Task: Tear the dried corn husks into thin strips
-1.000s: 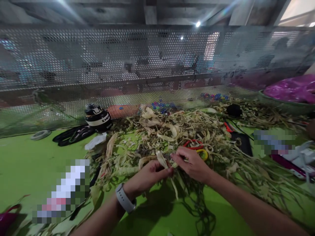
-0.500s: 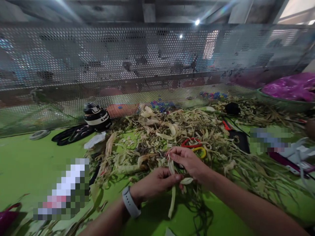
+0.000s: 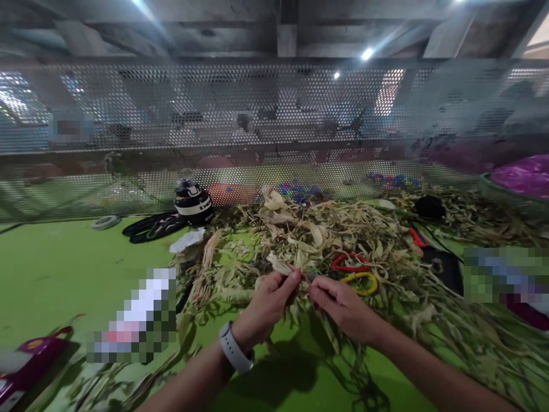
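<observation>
My left hand (image 3: 274, 294), with a pale watch band (image 3: 235, 349) on its wrist, is closed around a dried leaf strip (image 3: 279, 264). The strip's broad pale end sticks out up and to the left. Close beside it, my right hand (image 3: 341, 306) has its fingers pinched together on what looks like the strip's thin end; the grip is partly hidden. Both hands are over the near edge of a heap of dried leaves and stalks (image 3: 317, 223). Red-handled (image 3: 349, 262) and yellow-handled (image 3: 362, 283) loops, apparently scissors, lie just beyond my right hand.
A perforated metal screen (image 3: 274, 114) runs along the back of the green table (image 3: 64, 263). A black jar (image 3: 193, 203), dark cable coil (image 3: 152, 226) and tape roll (image 3: 106, 222) are at left. Right are a dark flat object (image 3: 444, 266) and purple plastic (image 3: 523, 174) in a basin.
My hands have come level side by side, the right lower than before. The strip has turned from hanging down to pointing up-left. The view has swung left.
</observation>
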### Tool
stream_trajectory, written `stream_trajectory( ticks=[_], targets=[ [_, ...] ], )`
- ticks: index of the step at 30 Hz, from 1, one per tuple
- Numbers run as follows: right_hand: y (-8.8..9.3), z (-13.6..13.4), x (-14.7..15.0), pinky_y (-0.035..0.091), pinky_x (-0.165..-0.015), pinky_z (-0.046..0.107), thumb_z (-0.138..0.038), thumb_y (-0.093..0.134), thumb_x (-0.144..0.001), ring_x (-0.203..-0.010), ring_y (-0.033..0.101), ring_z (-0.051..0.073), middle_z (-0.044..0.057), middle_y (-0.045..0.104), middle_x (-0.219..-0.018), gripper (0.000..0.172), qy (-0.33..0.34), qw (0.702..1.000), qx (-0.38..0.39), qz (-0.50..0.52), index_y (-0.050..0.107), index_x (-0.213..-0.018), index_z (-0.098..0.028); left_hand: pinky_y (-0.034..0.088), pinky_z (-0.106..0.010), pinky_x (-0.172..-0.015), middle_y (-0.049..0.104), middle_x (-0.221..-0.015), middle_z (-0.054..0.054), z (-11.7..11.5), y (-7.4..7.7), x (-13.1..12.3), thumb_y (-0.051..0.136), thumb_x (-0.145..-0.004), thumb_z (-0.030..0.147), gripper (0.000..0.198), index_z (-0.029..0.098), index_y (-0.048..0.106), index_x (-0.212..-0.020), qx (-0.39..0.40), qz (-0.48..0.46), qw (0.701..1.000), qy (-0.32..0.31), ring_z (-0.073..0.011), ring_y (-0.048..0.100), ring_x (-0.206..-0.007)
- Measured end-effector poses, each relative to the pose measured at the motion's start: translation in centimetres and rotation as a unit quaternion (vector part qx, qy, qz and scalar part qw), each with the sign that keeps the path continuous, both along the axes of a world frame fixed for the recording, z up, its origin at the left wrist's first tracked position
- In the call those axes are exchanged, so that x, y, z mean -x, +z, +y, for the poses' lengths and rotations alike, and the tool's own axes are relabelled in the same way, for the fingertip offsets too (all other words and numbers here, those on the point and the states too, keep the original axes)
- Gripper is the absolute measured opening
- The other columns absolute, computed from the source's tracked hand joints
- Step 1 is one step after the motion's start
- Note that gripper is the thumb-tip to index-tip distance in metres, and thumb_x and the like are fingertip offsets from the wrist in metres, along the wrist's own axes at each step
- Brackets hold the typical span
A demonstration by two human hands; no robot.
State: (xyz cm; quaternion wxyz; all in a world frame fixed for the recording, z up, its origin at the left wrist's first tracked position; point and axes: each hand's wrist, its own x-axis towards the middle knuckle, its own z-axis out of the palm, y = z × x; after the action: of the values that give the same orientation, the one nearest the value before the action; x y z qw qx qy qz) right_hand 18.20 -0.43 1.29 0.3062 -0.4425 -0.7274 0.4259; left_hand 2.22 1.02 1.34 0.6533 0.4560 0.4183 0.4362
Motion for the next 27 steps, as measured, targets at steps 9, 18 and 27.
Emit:
stream_trajectory(
  ticks=[9,18,27],
  targets=[
    [-0.9,0.9,0.5,0.042,-0.071,0.027,-0.052,0.054,-0.079,-0.072,0.053,0.014,0.001,0.057,-0.077,0.033,-0.073,0.968,0.123,0.204,0.053,-0.082,-0.019,0.041,-0.017,-0.058,0.060,-0.068,0.002,0.1,0.1,0.1,0.075,-0.061,0.034,0.028,0.016,0.064,-0.080,0.106,-0.192,0.974,0.063,-0.0083,0.055,-0.063],
    [-1.4,-0.6,1.6,0.039,-0.060,0.023,-0.044,0.044,-0.087,-0.063,0.047,0.012,0.000,0.052,-0.066,0.034,0.030,0.997,0.042,0.061,0.052,-0.069,-0.016,0.045,-0.025,-0.077,0.068,-0.082,-0.001,-0.9,-0.3,-0.9,0.065,-0.074,0.034,0.028,0.019,0.062,-0.097,-0.019,-0.116,0.991,0.057,-0.0144,0.062,-0.079],
    [-1.6,-0.8,1.5,0.037,-0.058,0.019,-0.038,0.041,-0.089,-0.062,0.047,0.010,-0.001,0.053,-0.065,0.034,0.062,0.998,-0.005,0.021,0.051,-0.066,-0.015,0.040,-0.017,-0.054,0.056,-0.062,0.003,-0.7,0.1,-0.6,0.064,-0.074,0.033,0.021,0.016,0.058,-0.085,0.000,-0.111,0.990,0.084,-0.0074,0.049,-0.055]
  ],
)
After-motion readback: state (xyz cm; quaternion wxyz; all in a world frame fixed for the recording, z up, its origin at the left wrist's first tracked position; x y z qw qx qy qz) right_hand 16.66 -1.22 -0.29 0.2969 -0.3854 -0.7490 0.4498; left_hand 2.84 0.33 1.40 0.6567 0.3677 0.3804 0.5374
